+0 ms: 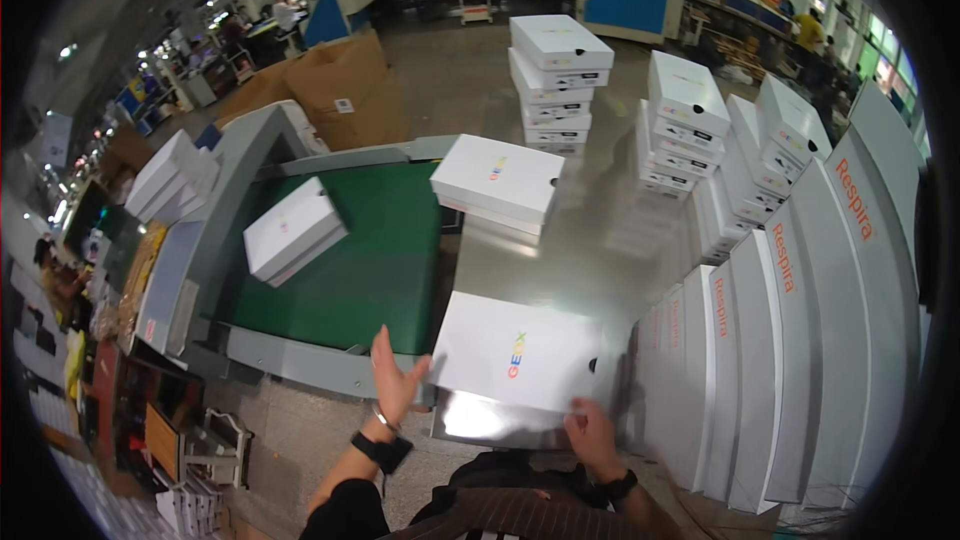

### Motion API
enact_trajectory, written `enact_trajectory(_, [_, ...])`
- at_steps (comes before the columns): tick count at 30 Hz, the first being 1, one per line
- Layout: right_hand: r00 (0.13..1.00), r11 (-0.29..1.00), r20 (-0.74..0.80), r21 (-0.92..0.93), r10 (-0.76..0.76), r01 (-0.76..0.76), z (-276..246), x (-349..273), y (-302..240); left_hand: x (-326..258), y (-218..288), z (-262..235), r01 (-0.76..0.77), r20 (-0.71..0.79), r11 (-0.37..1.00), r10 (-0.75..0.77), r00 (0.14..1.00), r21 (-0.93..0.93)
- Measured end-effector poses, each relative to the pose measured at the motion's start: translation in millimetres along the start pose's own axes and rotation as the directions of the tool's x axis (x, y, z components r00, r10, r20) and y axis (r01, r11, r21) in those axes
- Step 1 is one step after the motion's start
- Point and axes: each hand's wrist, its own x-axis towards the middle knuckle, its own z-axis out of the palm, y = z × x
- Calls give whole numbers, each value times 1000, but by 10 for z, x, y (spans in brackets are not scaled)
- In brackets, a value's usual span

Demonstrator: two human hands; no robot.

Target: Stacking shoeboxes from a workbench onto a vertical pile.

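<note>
A white shoe box (480, 345) with a multicoloured print and a dark thumb hole lies flat on the metal table in front of me. My left hand (397, 385) is open at its left edge, fingers stretched out and thumb close to the near left corner. At the near right corner, my right hand (594, 437) has its bent fingers closed on the box edge; the fingertips are partly hidden. Farther up the table sit two stacked shoe boxes (510, 162). On the green conveyor belt (390, 270) to the left rests another white shoe box (290, 225), set at an angle.
Shoe box stacks (555, 80) stand at the far side of the shiny metal table (590, 240), with more stacks (685, 110) toward the right. A row of large upright white cartons (790, 340) borders the right. Brown cardboard (350, 80) stands behind the conveyor frame (280, 355).
</note>
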Motion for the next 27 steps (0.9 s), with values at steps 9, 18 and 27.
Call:
enact_trajectory(9, [855, 826, -366, -551, -367, 119, 132, 1209, 40, -1506, 35, 436, 511, 467, 814, -351, 812, -277])
enact_trajectory(18, [908, 815, -96, 487, 408, -314, 145, 918, 474, -716, 153, 911, 720, 643, 501, -356, 678, -481])
enact_trajectory(27, [753, 657, 463, 387, 468, -647, 27, -695, 1095, -598, 371, 639, 807, 787, 300, -219, 577, -509])
